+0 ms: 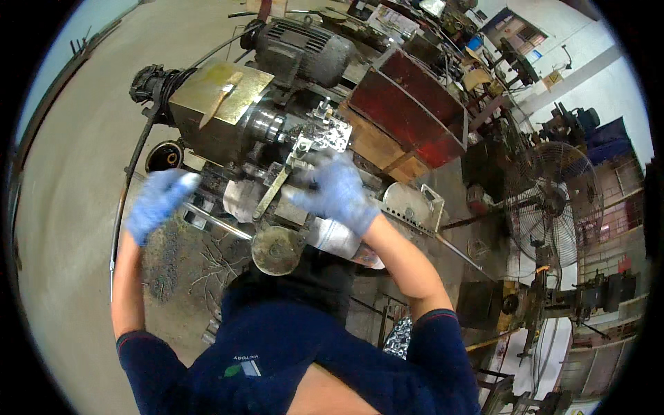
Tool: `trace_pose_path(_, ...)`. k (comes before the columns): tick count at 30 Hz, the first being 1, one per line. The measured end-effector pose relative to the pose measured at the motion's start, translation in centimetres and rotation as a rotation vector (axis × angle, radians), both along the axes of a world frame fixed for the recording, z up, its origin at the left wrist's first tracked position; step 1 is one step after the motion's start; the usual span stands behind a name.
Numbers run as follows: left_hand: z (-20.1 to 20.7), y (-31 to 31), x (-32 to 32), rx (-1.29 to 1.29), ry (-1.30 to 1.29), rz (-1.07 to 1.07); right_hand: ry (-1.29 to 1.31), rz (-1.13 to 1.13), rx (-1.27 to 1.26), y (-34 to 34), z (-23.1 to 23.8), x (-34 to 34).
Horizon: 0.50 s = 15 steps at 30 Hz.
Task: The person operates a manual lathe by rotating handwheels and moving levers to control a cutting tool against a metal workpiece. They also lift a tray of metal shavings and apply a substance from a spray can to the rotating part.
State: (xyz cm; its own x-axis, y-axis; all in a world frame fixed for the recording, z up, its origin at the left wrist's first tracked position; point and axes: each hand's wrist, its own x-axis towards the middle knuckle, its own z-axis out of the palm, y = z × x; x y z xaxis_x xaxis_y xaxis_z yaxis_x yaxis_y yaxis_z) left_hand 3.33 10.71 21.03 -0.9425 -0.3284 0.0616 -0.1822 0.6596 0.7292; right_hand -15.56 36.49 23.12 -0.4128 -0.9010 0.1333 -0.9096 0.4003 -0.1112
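Note:
My left hand (pixel 158 202), in a light blue knit glove, hangs at the left front of a small metal lathe, near a dark round handwheel (pixel 166 158). Its fingers point right and blur, so their grip is unclear. My right hand (pixel 339 190), gloved alike, is over the carriage beside the tool post (pixel 302 146), thumb and fingers apart with nothing seen between them. A long flat handle (pixel 272 192) slants down from the tool post. Behind it shines the chuck (pixel 266 124), with metal chips on the bright block (pixel 332 133) to its right.
A wooden-handled brush (pixel 220 100) lies on the headstock cover (pixel 242 79). Behind are a motor (pixel 301 52) and a red metal box (pixel 415 104). Nearer me are a round disc (pixel 275 250), a metal lever (pixel 220 221) and white cloth (pixel 333 236). A caged fan (pixel 553 200) stands right.

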Motion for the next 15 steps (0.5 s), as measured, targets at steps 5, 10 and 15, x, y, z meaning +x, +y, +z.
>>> trace_pose_path(5, -3.1, -10.1, 10.1, -0.723, -0.190, 0.485, 0.031, -0.164, 0.322, -7.4, -0.8, -4.5)
trace_pose_path(10, -10.5, -12.3, 16.3, -0.405, -0.338, 0.572, -0.015, -0.207, 0.347, -9.5, -4.2, -7.6)
trace_pose_path(15, -12.7, -10.9, 15.4, -0.075, -0.338, 0.672, -0.146, -0.233, 0.229, -9.6, -5.4, -8.7)
